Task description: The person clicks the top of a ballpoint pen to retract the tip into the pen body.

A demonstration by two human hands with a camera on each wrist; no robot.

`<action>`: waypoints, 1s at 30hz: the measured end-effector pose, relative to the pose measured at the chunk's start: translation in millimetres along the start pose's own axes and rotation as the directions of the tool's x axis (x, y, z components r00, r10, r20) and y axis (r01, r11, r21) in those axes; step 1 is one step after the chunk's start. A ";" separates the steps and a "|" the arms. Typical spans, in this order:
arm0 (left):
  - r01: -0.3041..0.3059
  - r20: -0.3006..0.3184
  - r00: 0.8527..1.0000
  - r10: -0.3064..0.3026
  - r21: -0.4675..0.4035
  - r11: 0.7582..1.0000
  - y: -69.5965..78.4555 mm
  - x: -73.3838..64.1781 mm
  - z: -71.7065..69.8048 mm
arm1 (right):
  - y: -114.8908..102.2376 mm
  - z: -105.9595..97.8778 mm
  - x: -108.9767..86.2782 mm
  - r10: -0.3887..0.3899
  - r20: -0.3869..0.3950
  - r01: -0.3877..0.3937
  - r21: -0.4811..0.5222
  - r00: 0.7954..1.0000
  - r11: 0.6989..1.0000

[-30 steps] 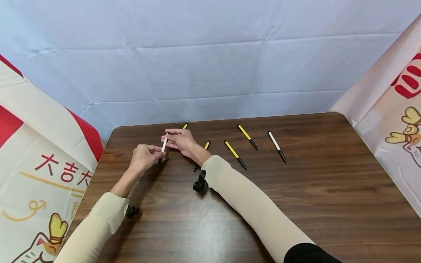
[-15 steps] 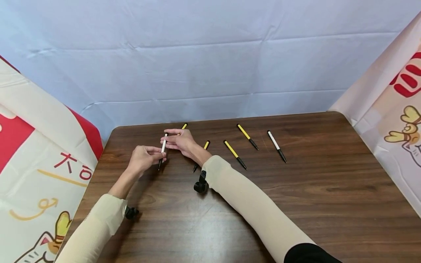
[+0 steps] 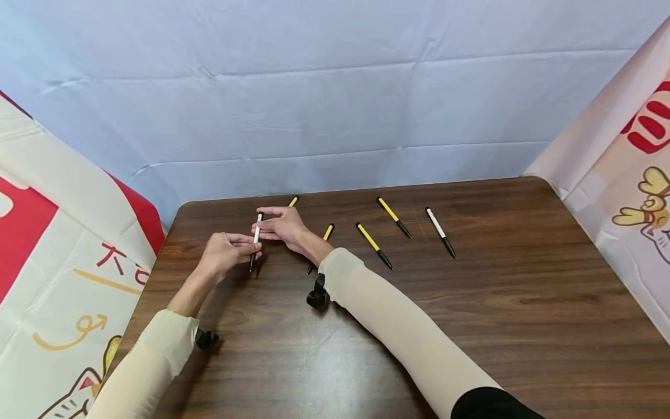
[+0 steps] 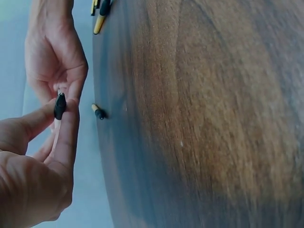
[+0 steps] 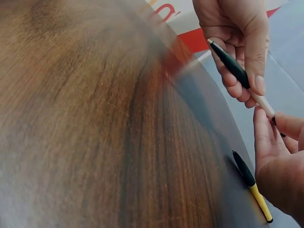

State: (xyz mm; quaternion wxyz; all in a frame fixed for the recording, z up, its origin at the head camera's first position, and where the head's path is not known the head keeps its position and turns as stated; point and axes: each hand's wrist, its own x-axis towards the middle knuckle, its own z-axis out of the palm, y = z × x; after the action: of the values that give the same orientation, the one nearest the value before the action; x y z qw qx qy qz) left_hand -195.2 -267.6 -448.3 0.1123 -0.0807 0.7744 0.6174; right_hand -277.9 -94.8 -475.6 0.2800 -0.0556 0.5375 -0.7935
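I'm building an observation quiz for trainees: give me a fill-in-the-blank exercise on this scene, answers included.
1. The held pen, between the left hand and right hand, is black and ____.
2. The hand nearer its writing tip is the ____ one.
3. On the table lie ____ yellow-and-black pens.

Missing words: white; left; four.
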 end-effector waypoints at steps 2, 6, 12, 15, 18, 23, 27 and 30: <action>0.004 0.006 1.000 -0.003 -0.005 1.000 0.0 0.3 -0.7 | 0.7 0.4 0.5 0.002 0.000 -0.002 -0.014 1.000 1.000; 0.009 0.014 1.000 -0.009 0.002 1.000 0.7 -0.2 -1.4 | 1.7 1.3 0.8 0.002 -0.002 -0.002 -0.029 1.000 1.000; 0.024 0.005 1.000 -0.024 0.017 1.000 1.9 0.1 -1.8 | 2.4 4.3 -1.2 -0.048 -0.005 0.047 -0.100 0.999 0.994; 0.040 -0.009 0.999 -0.040 0.027 0.999 2.6 0.7 -1.7 | 2.4 5.4 -2.1 -0.070 -0.003 0.069 -0.136 0.998 0.988; 0.055 -0.022 0.998 -0.054 0.027 0.998 2.2 0.2 -2.3 | 3.9 7.5 -1.4 -0.091 -0.003 0.089 -0.165 0.996 0.982; 0.056 -0.008 0.998 -0.056 0.017 0.998 2.4 -2.4 -3.7 | 1.8 11.4 -2.2 -0.134 0.007 0.132 -0.256 0.991 0.958; 0.051 0.004 0.999 -0.052 0.010 0.999 1.5 -3.5 -6.6 | 0.4 13.0 -2.4 -0.123 0.005 0.120 -0.253 0.992 0.960; 0.035 0.013 0.999 -0.035 0.015 0.999 1.3 -2.8 -8.8 | -0.3 12.2 -1.8 -0.107 -0.003 0.104 -0.193 0.994 0.976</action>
State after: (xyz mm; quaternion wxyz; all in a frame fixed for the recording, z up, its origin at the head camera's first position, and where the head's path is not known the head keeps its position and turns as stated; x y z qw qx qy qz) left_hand -193.5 -276.0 -444.4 0.1287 -0.0892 0.7766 0.6103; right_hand -271.8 -103.9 -469.8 0.2273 -0.1056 0.6101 -0.7517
